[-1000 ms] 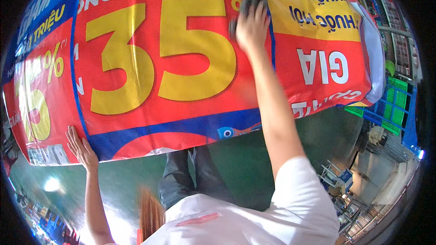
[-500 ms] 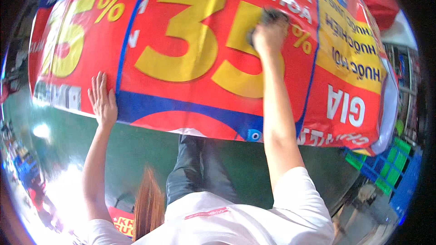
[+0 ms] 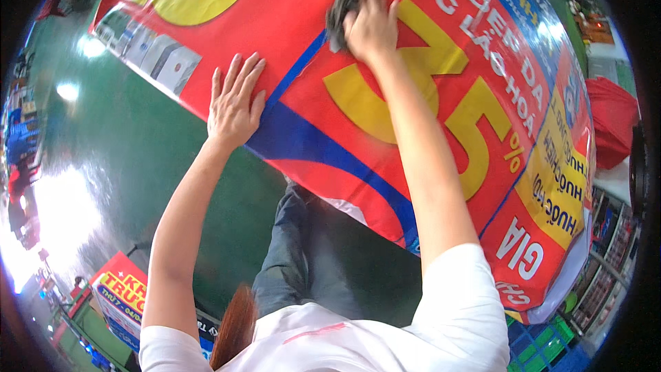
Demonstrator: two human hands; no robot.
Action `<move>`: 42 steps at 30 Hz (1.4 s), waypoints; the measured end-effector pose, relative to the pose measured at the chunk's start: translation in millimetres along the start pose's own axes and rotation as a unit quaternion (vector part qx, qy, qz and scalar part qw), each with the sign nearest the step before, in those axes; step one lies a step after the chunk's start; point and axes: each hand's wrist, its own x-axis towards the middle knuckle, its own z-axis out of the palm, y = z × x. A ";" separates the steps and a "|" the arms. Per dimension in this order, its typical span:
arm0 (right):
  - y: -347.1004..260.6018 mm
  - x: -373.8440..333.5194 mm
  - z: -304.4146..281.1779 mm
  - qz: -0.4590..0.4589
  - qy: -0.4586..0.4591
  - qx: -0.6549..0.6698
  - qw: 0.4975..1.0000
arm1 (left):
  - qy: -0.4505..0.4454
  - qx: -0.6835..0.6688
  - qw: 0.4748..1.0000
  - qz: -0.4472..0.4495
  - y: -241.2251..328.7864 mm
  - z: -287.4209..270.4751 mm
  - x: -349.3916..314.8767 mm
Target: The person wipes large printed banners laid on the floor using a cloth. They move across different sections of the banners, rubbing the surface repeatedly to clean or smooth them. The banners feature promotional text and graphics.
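Right hand [image 3: 372, 24] is closed over a dark grey wad of cloth [image 3: 342, 10], pressing it onto the big glossy red vinyl banner with yellow numerals and blue bands [image 3: 344, 107], up near the blue stripe. Left hand [image 3: 235, 103] lies open and flat, fingers spread, pinning the banner close to its near edge.

Risk here, as I read it: the banner is slick, and a hard push from the cloth could make it slide or bunch up if that flat palm lets go. The arm is stretched far out too, so a slip could send the cloth skidding off.

The banner seems spread on the shiny dark green floor [image 3: 158, 151], which glares with lamp reflections. A smaller red, yellow and blue printed sign [image 3: 118, 296] sits lower left, blue plastic crates [image 3: 544, 351] lower right, a red bundle [image 3: 611, 124] at the right edge.
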 end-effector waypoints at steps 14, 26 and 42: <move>-27.7 -355.5 -250.3 0.138 -0.239 -0.024 0.961 | 0.054 0.046 0.995 0.074 -16.7 22.2 1.3; -204.2 -220.2 -66.1 0.011 0.061 -0.010 0.998 | 0.074 0.066 0.989 0.110 -47.7 46.4 9.7; -90.0 -344.4 -145.1 -0.143 -0.109 -0.062 0.982 | 0.090 0.059 0.988 0.110 -48.4 52.1 15.8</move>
